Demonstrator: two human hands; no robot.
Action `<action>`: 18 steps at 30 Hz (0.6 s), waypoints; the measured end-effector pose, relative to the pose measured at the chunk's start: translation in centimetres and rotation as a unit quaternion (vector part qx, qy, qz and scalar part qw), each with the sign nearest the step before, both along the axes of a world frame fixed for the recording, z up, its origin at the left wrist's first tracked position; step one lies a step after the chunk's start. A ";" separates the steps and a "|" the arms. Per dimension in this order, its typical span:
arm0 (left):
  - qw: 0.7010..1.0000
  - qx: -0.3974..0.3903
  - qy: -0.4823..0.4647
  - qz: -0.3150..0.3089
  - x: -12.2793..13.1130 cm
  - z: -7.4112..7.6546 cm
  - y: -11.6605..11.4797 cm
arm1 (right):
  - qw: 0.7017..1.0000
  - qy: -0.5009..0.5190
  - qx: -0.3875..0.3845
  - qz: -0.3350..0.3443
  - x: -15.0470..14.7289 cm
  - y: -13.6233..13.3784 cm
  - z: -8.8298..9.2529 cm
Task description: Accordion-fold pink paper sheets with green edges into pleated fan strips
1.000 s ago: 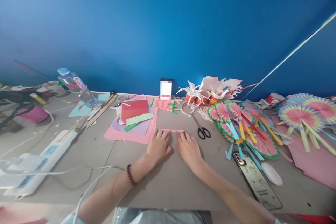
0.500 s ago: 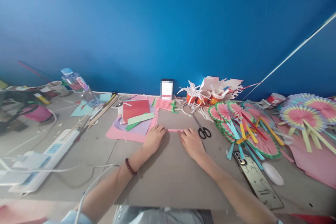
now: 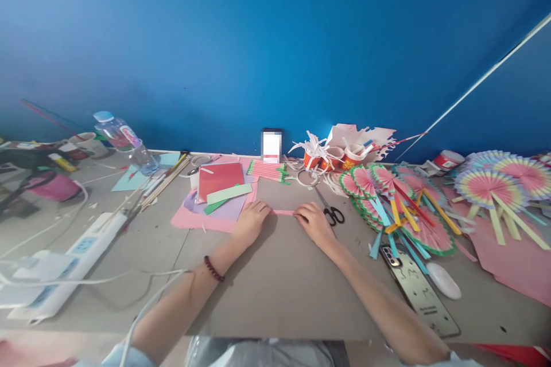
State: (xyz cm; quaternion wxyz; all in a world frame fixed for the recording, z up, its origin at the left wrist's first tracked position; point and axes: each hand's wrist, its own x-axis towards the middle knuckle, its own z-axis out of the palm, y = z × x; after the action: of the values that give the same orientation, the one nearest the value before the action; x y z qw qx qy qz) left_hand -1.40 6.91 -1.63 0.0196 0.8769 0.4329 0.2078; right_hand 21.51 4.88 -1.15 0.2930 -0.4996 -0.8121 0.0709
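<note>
A narrow folded pink paper strip lies on the grey board in front of me. My left hand presses its left end with fingers curled down onto it. My right hand pinches the right end. A dark bead bracelet circles my left wrist. Black scissors lie just to the right of my right hand.
Coloured paper sheets lie to the left of my hands, with folded pink and green strips behind. Paper fans spread at the right. A phone and white mouse lie near right. A power strip and bottle are at left.
Both hands have slid apart along the pink strip, from its middle to its ends. The strip now looks narrower. The view shifted slightly.
</note>
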 end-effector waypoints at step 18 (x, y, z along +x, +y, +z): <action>0.998 0.013 0.059 0.023 0.3 2.4 -2.5 | 0.988 -0.137 0.036 -0.058 -1.0 -2.3 1.2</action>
State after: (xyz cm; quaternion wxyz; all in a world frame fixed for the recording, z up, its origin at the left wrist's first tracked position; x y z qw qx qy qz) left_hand -1.12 4.44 0.74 -0.0220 0.8775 0.4508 0.1619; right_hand 20.54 2.57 0.10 0.2007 -0.5400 -0.8162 -0.0442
